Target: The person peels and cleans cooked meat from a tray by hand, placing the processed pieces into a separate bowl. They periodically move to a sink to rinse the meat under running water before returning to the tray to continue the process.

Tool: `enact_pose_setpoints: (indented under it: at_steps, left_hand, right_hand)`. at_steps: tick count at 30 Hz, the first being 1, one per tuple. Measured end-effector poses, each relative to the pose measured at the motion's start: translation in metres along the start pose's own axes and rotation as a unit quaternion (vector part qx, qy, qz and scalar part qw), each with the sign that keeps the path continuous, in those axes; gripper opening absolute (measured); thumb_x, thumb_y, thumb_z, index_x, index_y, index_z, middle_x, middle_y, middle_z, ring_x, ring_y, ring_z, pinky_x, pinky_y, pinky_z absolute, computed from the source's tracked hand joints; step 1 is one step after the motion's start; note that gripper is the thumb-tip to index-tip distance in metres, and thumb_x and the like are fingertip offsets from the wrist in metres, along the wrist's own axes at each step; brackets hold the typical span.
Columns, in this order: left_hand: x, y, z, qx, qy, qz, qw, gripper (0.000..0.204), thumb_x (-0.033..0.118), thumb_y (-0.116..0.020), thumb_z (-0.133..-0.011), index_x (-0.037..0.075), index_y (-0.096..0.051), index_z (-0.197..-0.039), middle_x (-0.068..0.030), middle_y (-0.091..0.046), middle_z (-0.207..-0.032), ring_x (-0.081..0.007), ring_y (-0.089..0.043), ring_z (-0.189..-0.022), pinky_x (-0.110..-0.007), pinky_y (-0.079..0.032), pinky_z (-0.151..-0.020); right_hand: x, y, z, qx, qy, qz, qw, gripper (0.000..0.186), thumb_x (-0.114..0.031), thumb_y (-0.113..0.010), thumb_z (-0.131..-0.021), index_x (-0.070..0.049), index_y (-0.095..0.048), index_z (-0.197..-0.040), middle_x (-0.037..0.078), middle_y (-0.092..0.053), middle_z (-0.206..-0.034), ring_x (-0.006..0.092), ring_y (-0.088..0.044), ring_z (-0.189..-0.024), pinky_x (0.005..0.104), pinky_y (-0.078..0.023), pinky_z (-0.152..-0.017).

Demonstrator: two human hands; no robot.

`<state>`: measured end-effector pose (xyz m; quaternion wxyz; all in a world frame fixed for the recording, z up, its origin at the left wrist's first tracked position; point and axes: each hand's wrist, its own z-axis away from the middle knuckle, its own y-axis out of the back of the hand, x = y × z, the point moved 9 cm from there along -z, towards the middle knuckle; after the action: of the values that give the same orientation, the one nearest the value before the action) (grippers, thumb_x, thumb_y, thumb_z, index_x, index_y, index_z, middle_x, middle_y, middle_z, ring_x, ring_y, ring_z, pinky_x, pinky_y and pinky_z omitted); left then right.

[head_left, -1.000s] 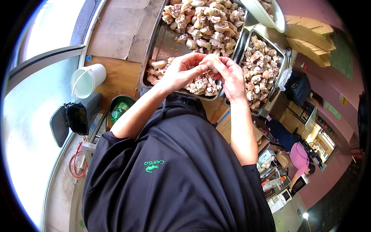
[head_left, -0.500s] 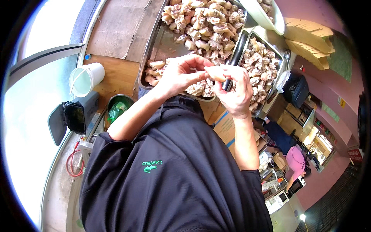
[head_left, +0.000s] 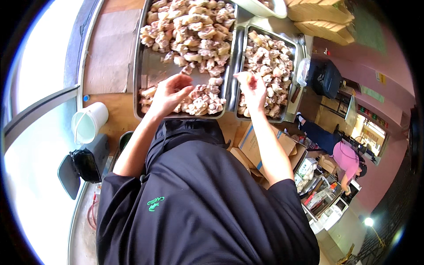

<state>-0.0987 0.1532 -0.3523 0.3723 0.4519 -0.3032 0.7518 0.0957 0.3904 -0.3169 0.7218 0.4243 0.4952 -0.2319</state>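
Note:
My left hand (head_left: 173, 93) hangs over the near part of a large metal tray (head_left: 155, 66), its thumb apart from its blurred fingers and nothing visible in them. Close to its fingertips lie pale, knobbly raw meat pieces (head_left: 198, 99), a small group at the near edge. A bigger heap of the same pieces (head_left: 190, 33) fills the tray's far part. My right hand (head_left: 252, 90) is above a narrower metal tray (head_left: 238, 99) on the right, which is full of meat pieces (head_left: 269, 59). Its thumb side points left, away from the curled, slightly blurred fingers, and no piece shows in it.
A white tub (head_left: 265, 8) stands beyond the right tray. Flattened cardboard (head_left: 108, 53) lies left of the trays, above a white bucket (head_left: 90, 121). An opened cardboard box (head_left: 258, 143) is below the right tray. Another person (head_left: 344, 157) in pink works at the right.
My hands have come apart; they were together on a pale meat piece. The left is now over the large tray, the right over the narrow one. The whole view has shifted.

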Motion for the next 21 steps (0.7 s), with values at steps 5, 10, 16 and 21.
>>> enact_pose_setpoints:
  at_steps: [5, 10, 16, 21]
  left_hand:
    - [-0.032, 0.014, 0.000, 0.063, 0.046, -0.118, 0.990, 0.025, 0.019, -0.070, -0.096, 0.000, -0.069, -0.113, -0.0082, -0.075, -0.097, -0.0128, -0.068, -0.087, -0.030, -0.056, -0.080]
    - [-0.044, 0.025, -0.012, 0.153, 0.037, -0.285, 0.945, 0.030, 0.027, -0.073, -0.092, 0.002, -0.072, -0.107, -0.0117, -0.076, -0.093, -0.0188, -0.070, -0.082, -0.034, -0.056, -0.076]
    - [-0.058, 0.036, -0.051, 0.323, 0.080, -0.256, 0.908, 0.042, 0.035, -0.078, -0.086, 0.002, -0.071, -0.112, -0.0149, -0.076, -0.103, -0.0245, -0.073, -0.095, -0.036, -0.057, -0.087]
    - [-0.072, 0.046, -0.075, 0.407, 0.136, -0.260, 0.865, 0.060, 0.060, -0.075, -0.080, 0.002, -0.072, -0.091, -0.0152, -0.074, -0.085, -0.0284, -0.071, -0.082, -0.039, -0.055, -0.082]
  right_hand:
    - [0.123, 0.127, -0.096, 0.066, -0.030, 0.059, 0.996, 0.029, -0.029, -0.083, -0.084, -0.005, -0.068, -0.083, 0.000, -0.069, -0.079, 0.0107, -0.061, -0.068, 0.0295, -0.050, -0.063]
    - [0.154, 0.173, -0.187, 0.064, -0.089, 0.174, 0.979, 0.035, -0.038, -0.089, -0.074, -0.006, -0.074, -0.080, 0.005, -0.075, -0.083, 0.0166, -0.067, -0.077, 0.0334, -0.053, -0.073]
    - [0.134, 0.172, -0.223, 0.057, 0.013, 0.288, 0.956, 0.039, -0.033, -0.081, -0.079, -0.005, -0.077, -0.105, 0.011, -0.078, -0.101, 0.0228, -0.074, -0.094, 0.0356, -0.055, -0.088]
    - [0.072, 0.149, -0.182, 0.087, 0.113, 0.361, 0.922, 0.035, -0.023, -0.074, -0.084, -0.003, -0.073, -0.113, 0.018, -0.071, -0.111, 0.0307, -0.068, -0.101, 0.0401, -0.055, -0.088]
